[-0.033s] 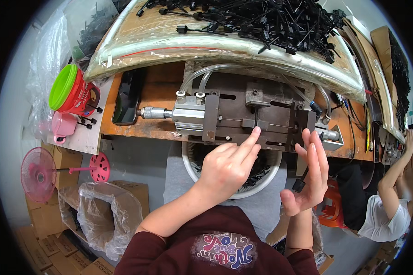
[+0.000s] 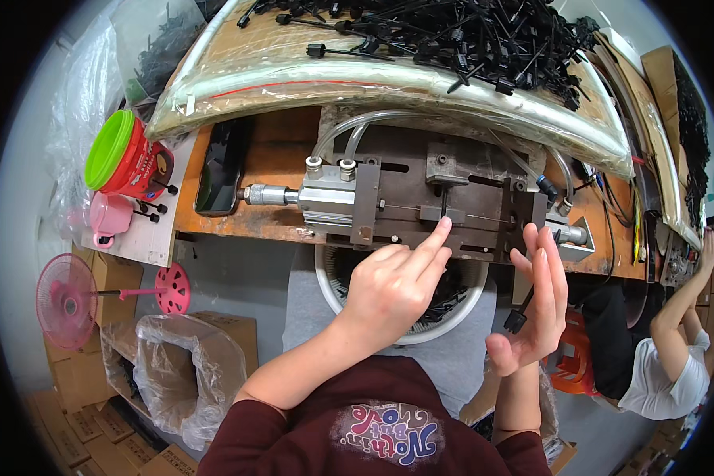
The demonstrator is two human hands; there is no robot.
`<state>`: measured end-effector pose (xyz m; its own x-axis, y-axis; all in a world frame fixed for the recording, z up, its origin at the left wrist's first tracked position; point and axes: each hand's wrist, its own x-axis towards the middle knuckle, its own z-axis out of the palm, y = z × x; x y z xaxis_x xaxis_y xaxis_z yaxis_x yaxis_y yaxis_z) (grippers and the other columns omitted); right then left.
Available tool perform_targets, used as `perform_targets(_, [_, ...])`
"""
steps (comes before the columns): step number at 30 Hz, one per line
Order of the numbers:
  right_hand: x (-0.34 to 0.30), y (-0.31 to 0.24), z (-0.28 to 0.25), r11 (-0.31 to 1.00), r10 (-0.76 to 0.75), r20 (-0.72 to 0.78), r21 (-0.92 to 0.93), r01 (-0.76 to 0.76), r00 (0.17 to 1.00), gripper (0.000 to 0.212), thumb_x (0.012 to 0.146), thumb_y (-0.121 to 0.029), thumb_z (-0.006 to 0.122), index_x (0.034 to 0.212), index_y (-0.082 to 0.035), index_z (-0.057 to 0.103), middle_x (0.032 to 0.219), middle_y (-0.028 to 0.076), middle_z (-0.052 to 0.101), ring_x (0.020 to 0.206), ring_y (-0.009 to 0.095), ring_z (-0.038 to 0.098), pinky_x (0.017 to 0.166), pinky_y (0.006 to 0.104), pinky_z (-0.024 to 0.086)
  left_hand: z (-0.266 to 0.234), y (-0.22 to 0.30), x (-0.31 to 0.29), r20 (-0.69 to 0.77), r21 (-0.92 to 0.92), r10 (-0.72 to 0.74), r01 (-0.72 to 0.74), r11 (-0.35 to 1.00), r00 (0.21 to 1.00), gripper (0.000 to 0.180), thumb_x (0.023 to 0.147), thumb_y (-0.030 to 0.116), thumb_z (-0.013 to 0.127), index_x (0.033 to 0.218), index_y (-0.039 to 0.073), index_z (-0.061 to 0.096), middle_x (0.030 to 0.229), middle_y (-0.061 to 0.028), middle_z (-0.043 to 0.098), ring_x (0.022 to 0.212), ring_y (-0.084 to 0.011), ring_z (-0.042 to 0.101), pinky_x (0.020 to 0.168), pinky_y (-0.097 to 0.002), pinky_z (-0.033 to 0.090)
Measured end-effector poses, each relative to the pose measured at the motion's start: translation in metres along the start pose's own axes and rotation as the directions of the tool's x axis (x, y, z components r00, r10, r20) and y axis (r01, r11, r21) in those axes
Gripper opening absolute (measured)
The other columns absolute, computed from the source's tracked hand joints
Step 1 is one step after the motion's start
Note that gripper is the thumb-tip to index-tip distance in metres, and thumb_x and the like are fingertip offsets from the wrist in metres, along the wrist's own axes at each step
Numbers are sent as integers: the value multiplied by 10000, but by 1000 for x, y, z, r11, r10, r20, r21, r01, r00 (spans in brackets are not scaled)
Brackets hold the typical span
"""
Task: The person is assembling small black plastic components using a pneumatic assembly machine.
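My left hand reaches over the front of a metal clamping fixture. Its index finger is stretched out, the tip touching a thin black rod that lies in the small centre block. The other fingers are partly bent, and the thumb is hidden. Beside the fixture's right end, my right hand is raised with its visible fingers long and the thumb apart. A black plastic stem with a knobbed head hangs from this hand; where it is gripped is hidden behind the fingers.
A plastic-wrapped tray heaped with black stems overhangs the bench. Below the fixture, a white round tub stands at my lap. A red bucket and pink cup are left. A co-worker's arm shows far right.
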<state>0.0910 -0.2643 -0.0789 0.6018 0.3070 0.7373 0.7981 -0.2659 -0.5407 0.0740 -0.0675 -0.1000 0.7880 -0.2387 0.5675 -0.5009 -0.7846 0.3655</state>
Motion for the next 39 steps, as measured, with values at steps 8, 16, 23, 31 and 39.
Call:
perform_targets(8, [-6,0,12,988,92,-119,131,-77,989,631,893,-222,734,1352,69,412,1477,379,352,1308,481,495,957,447,541,2,-3,1,-1,-36,-33,33,999,999,207,742,104,785,931,43,723,1261,-94,681,666,-183,676,632,-284,533])
perform_targets(16, [3,-12,10,979,114,10,-169,-111,993,306,767,13,803,1022,22,635,1294,286,576,1137,356,641,817,374,600,-1,-7,5,15,-53,-44,45,998,999,230,734,118,796,943,45,731,1257,-96,683,663,-181,676,618,-285,529])
perform_targets(23, [-2,-7,19,953,161,103,-276,-127,982,244,796,4,760,1018,41,665,1268,246,615,1063,352,668,854,386,575,-37,-2,41,-35,-181,-9,3,983,999,222,773,153,802,953,43,733,1043,-98,740,722,-205,701,626,-291,532])
perform_targets(31, [4,-5,42,909,121,282,-416,7,952,223,744,-36,765,933,8,654,1257,179,661,738,230,665,670,321,525,-37,-42,160,-438,91,194,-171,981,878,70,824,130,717,867,75,722,782,-70,696,711,-253,682,631,-371,521])
perform_targets(39, [18,-3,44,880,138,303,-474,23,943,228,735,-27,772,935,-10,663,1231,159,684,633,216,640,609,298,502,-27,-39,198,-175,388,127,-50,920,976,72,655,72,731,721,89,754,721,-133,719,724,-278,745,591,-359,572])
